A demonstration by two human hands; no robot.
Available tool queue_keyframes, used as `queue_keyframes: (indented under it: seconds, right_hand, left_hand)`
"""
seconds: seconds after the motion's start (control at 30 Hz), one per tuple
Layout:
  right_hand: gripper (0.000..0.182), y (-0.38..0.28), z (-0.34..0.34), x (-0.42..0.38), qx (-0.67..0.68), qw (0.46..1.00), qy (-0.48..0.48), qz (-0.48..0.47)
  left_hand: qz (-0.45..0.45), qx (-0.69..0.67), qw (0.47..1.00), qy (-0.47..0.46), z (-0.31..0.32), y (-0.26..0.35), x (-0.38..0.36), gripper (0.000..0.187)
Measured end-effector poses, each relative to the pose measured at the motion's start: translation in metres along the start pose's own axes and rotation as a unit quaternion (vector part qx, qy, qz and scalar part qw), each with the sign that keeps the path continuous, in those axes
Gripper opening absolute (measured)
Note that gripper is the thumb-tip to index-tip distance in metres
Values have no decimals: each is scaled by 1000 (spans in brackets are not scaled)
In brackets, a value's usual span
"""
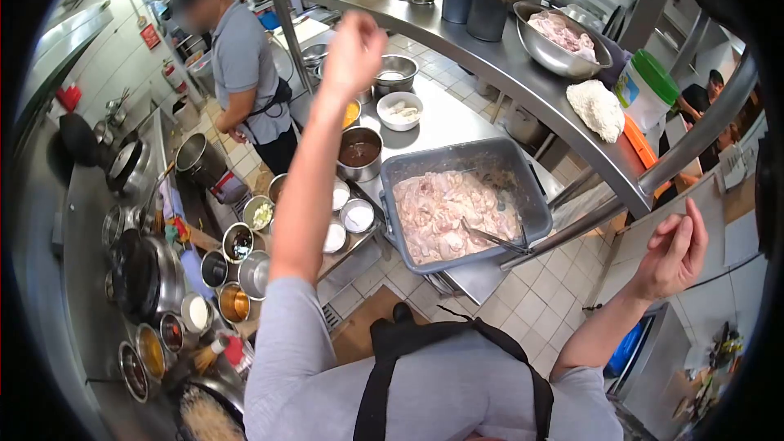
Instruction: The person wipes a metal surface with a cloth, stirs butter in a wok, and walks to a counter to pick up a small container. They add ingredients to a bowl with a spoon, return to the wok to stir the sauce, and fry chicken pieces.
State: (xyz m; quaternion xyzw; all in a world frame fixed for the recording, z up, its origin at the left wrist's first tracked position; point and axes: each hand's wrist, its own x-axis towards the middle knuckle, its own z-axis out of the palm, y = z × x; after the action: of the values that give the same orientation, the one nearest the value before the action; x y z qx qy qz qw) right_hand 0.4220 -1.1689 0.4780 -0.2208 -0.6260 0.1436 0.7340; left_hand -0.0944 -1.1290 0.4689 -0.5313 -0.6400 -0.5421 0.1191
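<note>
Raised in front of the steel shelf (482, 28), my left hand (355, 53) has its fingers curled in. It is slightly blurred, and I see nothing in it. Out to the right, below the shelf's end, my right hand (674, 253) is lifted with half-bent fingers apart and nothing showing between them. Between my arms a grey plastic tub (531, 171) holds pale raw meat pieces (449, 212), probably chicken, in a wet coating. Dark-handled tongs (494, 237) lie in the tub with their handles against its near right side. Neither hand touches the tub.
Bowls and pots, including a pot of brown sauce (359, 153), stand left of the tub. A metal bowl of meat (563, 37) and a pale dough-like mound (595, 111) sit on the shelf. A co-worker (253, 57) stands back left. A wok (204, 416) is near left.
</note>
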Motion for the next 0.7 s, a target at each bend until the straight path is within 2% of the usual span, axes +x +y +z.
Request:
queue_keyframes:
  seconds: [0.03, 0.1, 0.13, 0.2, 0.23, 0.27, 0.3, 0.33, 0.37, 0.4, 0.43, 0.5, 0.57, 0.63, 0.67, 0.7]
  right_hand:
    - [29, -2, 1, -5, -29, 1000, 4, 2]
    - [28, -6, -3, -18, -70, 997, -6, 4]
    - [28, -9, -6, -24, -92, 996, -10, 6]
    - [27, -15, -13, -36, -123, 992, -4, 22]
    - [27, -17, -16, -42, -137, 990, -3, 32]
    - [27, -20, -19, -48, -150, 988, -3, 42]
    - [26, -21, -23, -54, -162, 986, -1, 48]
    - [26, -22, -26, -60, -176, 983, -1, 51]
    - [25, -22, -29, -66, -191, 980, 0, 53]
    - [25, -23, -34, -72, -209, 977, 4, 54]
    - [25, -27, -40, -78, -206, 974, 2, 90]
    - [24, -29, -44, -81, -196, 976, -20, 94]
    - [24, -30, -45, -83, -194, 975, -33, 98]
    - [24, -26, -44, -80, -177, 978, -47, 96]
    - [23, -24, -43, -80, -156, 981, -51, 106]
    - [23, -23, -41, -81, -150, 981, -67, 107]
  left_hand:
    - [46, 14, 997, 58, 8, -21, 44, 36]
    - [93, 135, 973, 163, 27, -59, 129, 49]
    - [130, 181, 958, 183, 35, -74, 164, 58]
    - [63, 243, 961, 116, 37, -68, 212, 75]
    - [92, 314, 924, 200, 55, -90, 242, 56]
    - [118, 380, 873, 282, 63, -81, 248, 37]
    - [17, 348, 925, 150, 64, -72, 257, 64]
    - [-85, 306, 948, 13, 51, -35, 249, 92]
    - [-99, 336, 936, 26, 62, -48, 263, 104]
    - [-118, 340, 933, 19, 62, -31, 257, 103]
    - [-122, 325, 938, 13, 67, -38, 265, 102]
    - [-121, 349, 929, -13, 75, -35, 270, 98]
    - [-132, 317, 939, -24, 78, -37, 274, 93]
    - [-113, 327, 938, -30, 77, -62, 294, 90]
    - [-108, 331, 937, -16, 62, -30, 266, 89]
    - [-102, 348, 932, -17, 53, -27, 266, 89]
